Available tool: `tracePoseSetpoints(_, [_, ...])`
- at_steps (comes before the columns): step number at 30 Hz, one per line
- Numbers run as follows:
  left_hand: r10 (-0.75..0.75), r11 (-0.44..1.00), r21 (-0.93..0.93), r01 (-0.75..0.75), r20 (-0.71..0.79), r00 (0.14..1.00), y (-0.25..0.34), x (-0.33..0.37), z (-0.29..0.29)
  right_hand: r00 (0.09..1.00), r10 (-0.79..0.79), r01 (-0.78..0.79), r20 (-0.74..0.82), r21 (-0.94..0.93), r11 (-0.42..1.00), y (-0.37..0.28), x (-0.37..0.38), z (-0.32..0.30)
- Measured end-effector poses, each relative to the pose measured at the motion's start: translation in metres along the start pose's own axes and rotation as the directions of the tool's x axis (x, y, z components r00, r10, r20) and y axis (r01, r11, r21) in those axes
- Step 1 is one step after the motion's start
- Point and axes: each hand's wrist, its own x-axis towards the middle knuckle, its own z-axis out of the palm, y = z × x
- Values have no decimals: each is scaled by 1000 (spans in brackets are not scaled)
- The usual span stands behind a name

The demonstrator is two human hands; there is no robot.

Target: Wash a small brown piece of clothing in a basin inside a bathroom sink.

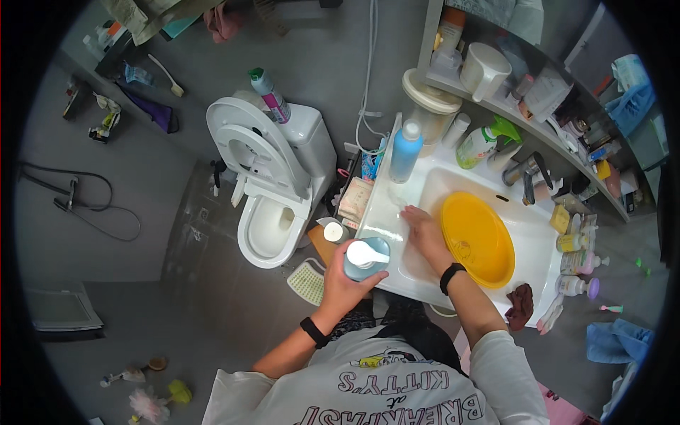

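My left hand [345, 280] gripping a blue pump bottle [364, 259], tall blue bottle [406, 150] at sink corner, green-capped bottle [270, 94] on cistern

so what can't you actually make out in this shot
Head view only:
- Palm of the right hand, pressed flat on the white sink rim: whether it holds anything is hidden.
- Body of the blue pump bottle: mostly wrapped by the left hand.
- Small shelf items: too small and bent by the fisheye.

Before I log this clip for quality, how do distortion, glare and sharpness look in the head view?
Head view: a black fisheye ring frames the picture, and the shelf edge bends near the rim; light glares off the wet sink rim; the left hand and its blue pump bottle are fairly sharp, while small items at the edges go soft.
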Motion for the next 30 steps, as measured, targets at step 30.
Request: tracePoseSetpoints(30, [14,998,-50,-27,-253,967,-6,-14,28,995,-99,54,25,689,723,-153,-12,-86])
